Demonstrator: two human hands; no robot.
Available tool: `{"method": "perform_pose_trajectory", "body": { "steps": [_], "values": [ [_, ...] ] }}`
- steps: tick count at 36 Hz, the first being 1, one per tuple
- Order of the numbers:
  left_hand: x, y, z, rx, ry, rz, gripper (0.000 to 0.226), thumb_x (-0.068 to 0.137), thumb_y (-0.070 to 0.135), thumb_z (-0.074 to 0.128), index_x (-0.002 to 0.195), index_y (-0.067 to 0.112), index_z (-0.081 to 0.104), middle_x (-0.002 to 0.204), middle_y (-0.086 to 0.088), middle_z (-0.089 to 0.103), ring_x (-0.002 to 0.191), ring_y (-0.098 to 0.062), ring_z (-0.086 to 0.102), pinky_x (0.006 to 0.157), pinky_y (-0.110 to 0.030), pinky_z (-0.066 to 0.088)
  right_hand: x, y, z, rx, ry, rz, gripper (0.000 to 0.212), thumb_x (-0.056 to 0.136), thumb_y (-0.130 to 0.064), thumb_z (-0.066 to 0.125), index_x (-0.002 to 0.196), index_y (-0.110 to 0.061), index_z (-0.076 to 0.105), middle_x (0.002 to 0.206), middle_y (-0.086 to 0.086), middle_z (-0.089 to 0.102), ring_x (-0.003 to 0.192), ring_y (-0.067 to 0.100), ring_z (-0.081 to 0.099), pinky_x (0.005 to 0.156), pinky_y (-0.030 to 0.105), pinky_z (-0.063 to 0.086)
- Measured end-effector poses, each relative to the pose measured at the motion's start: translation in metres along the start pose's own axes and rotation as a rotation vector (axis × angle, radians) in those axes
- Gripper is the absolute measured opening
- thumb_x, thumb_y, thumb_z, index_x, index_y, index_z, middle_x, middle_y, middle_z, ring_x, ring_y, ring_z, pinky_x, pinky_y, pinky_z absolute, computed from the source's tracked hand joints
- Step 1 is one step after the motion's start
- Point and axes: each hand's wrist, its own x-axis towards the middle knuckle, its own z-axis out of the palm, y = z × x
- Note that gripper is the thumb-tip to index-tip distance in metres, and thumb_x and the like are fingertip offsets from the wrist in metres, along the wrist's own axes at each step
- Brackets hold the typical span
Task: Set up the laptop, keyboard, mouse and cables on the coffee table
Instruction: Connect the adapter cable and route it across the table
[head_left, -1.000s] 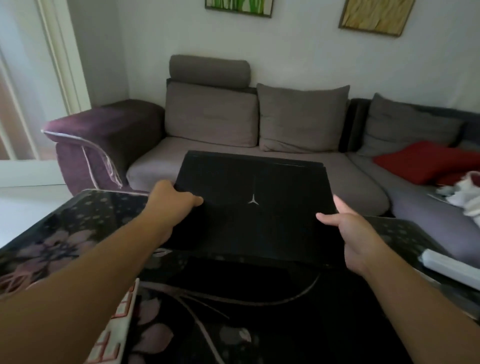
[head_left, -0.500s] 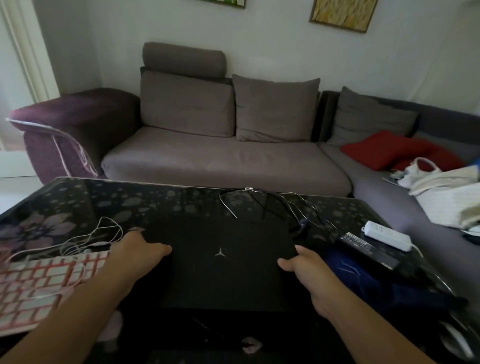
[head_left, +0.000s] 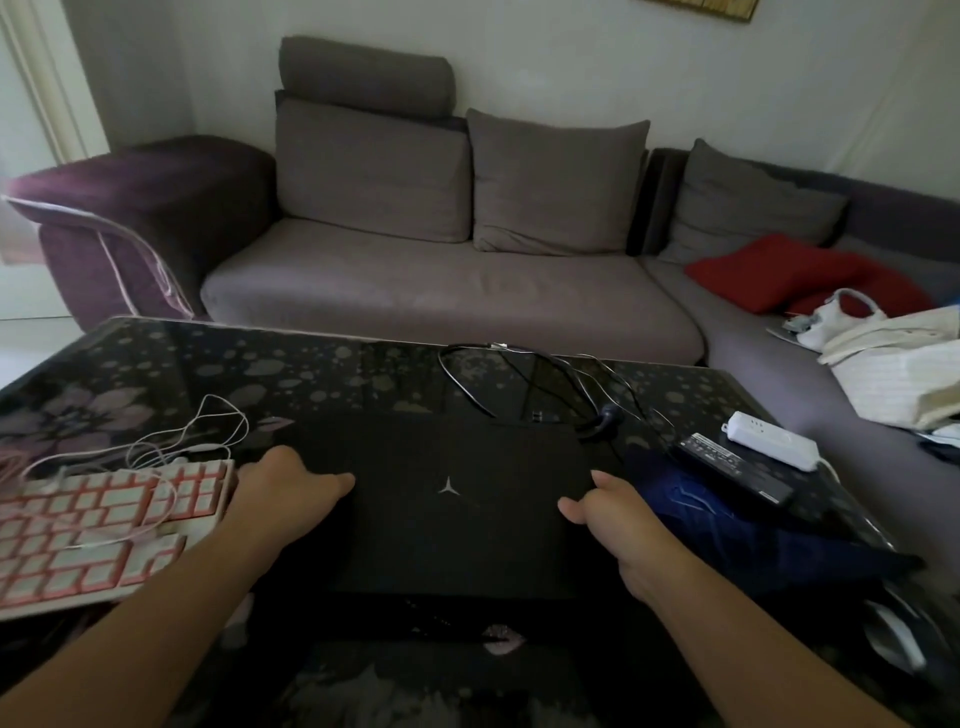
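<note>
The left hand (head_left: 283, 486) and right hand (head_left: 605, 506) each grip a side of the shut laptop (head_left: 457, 499). Two hands keep it flat on the table (head_left: 156, 364). The keyboard (head_left: 98, 530) waits beside it.

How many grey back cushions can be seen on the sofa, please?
3: left cushion under the headrest roll, middle cushion beside it, right cushion on the corner section. Others may lie outside the frame.

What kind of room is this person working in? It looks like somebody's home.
Most likely a home living room. A grey corner sofa with loose cushions and a red pillow sits behind a glossy floral coffee table, and the corner of a framed picture hangs on the wall.
</note>
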Motion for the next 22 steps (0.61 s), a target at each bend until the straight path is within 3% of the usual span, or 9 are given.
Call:
{"method": "perform_pose_trajectory", "body": {
  "steps": [6, 13, 17, 22],
  "values": [
    [0.012, 0.008, 0.005, -0.056, 0.022, 0.014, 0.061, 0.082, 0.047, 0.083, 0.119, 0.002, 0.063, 0.128, -0.022, 0.062, 0.118, -0.039, 0.059, 0.099, -0.046, 0.052, 0.023, -0.017, 0.006, -0.063, 0.043, 0.005, 0.076, 0.102, -0.014, 0.067, 0.166, -0.028, 0.027, 0.169, 0.009, 0.032, 0.152, 0.034, 0.036, 0.118, 0.05, 0.035],
    [0.041, 0.016, 0.007, -0.15, 0.028, 0.03, 0.051, 0.073, 0.044, 0.087, 0.104, 0.009, 0.066, 0.107, -0.012, 0.069, 0.094, -0.031, 0.067, 0.083, -0.041, 0.058, 0.046, -0.024, 0.011, -0.015, 0.023, -0.024, 0.075, 0.101, -0.008, 0.065, 0.165, -0.027, 0.03, 0.168, 0.008, 0.034, 0.154, 0.033, 0.033, 0.122, 0.053, 0.03],
    [0.059, 0.021, 0.008, -0.157, 0.048, 0.034, 0.043, 0.069, 0.041, 0.087, 0.094, 0.01, 0.069, 0.098, -0.012, 0.073, 0.087, -0.031, 0.069, 0.084, -0.044, 0.06, 0.057, -0.032, 0.016, -0.017, 0.029, -0.06, 0.075, 0.101, -0.012, 0.065, 0.165, -0.021, 0.028, 0.168, 0.01, 0.033, 0.154, 0.034, 0.033, 0.123, 0.055, 0.031],
    [0.061, 0.028, 0.009, -0.178, 0.04, 0.022, 0.036, 0.08, 0.026, 0.084, 0.076, 0.02, 0.049, 0.093, -0.009, 0.065, 0.087, -0.027, 0.064, 0.084, -0.041, 0.056, 0.068, -0.041, 0.018, -0.053, 0.051, -0.095, 0.078, 0.1, -0.013, 0.07, 0.165, -0.017, 0.029, 0.168, 0.012, 0.035, 0.153, 0.036, 0.035, 0.121, 0.054, 0.033]
  ]
}}
